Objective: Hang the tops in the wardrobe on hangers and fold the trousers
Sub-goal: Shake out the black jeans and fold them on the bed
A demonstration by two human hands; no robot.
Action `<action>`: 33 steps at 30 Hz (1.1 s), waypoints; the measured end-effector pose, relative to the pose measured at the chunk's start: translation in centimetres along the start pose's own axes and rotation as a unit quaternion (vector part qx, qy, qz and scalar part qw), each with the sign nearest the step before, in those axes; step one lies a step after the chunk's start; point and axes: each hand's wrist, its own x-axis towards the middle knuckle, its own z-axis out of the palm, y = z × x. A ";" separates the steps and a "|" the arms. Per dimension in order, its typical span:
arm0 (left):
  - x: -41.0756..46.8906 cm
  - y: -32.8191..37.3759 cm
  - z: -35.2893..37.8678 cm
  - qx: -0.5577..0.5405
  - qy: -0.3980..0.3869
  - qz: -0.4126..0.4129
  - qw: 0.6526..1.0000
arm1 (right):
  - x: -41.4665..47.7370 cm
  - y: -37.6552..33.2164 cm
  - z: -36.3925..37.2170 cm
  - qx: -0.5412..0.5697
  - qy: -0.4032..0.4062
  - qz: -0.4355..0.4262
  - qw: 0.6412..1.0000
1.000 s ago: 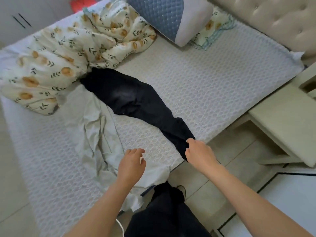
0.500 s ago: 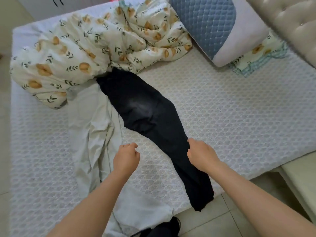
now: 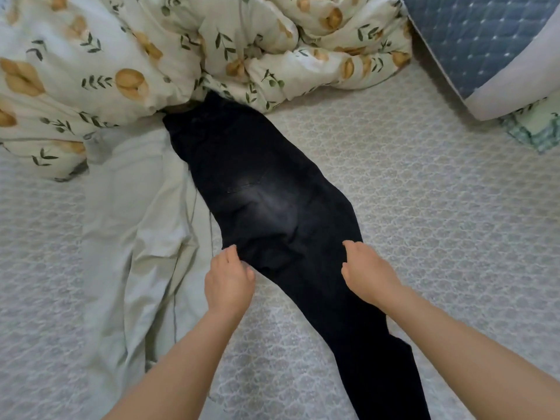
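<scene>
- Noted black trousers (image 3: 266, 189) spread lengthwise on bed (image 3: 424, 207), far end against floral duvet (image 3: 121, 56).
- Pinching left edge with left hand (image 3: 230, 280), fingers curled.
- Gripping right edge with right hand (image 3: 368, 274), fingers curled, below duvet.

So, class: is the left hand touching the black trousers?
Touching. The head view shows the left hand pinching the near edge of the black trousers.

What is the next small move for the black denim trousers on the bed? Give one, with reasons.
Probably draw the black denim trousers toward you: the left hand and right hand grip their opposite edges, yet the waist end lies tucked under the floral quilted duvet and must come free before folding.
</scene>
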 end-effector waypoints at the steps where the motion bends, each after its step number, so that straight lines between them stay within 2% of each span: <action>1: 1.0 -0.1 0.5 -0.009 0.018 -0.012 1.000 | 1.1 0.1 0.4 -0.006 0.002 -0.001 1.000; 5: 4.2 -0.2 2.9 -0.122 0.022 -0.074 0.989 | 5.1 0.4 1.7 0.016 0.017 0.017 1.000; 9: 5.6 0.5 4.5 -0.268 0.057 -0.146 0.950 | 7.4 -0.1 2.1 0.152 0.006 0.105 0.983; 13: 5.9 1.1 4.7 -0.291 0.021 -0.234 0.927 | 8.6 -0.4 1.3 0.226 0.018 0.160 0.961; 17: 5.2 1.5 3.9 -0.279 0.024 -0.208 0.937 | 8.8 -1.0 0.5 0.361 0.011 0.165 0.918; 21: 3.7 2.0 2.7 -0.257 0.047 -0.156 0.953 | 6.9 -2.8 -0.1 0.388 0.057 0.090 0.916; 26: 0.4 4.5 -0.1 -0.252 0.076 -0.082 0.961 | 1.2 -4.9 -0.2 0.319 0.104 -0.058 0.940; 28: -0.8 5.9 -1.3 -0.267 0.077 -0.054 0.959 | -1.5 -5.2 0.3 0.302 0.119 -0.107 0.940; 33: -5.2 7.5 -3.8 -0.296 0.031 -0.051 0.953 | -8.6 -4.9 0.7 0.276 0.146 -0.141 0.940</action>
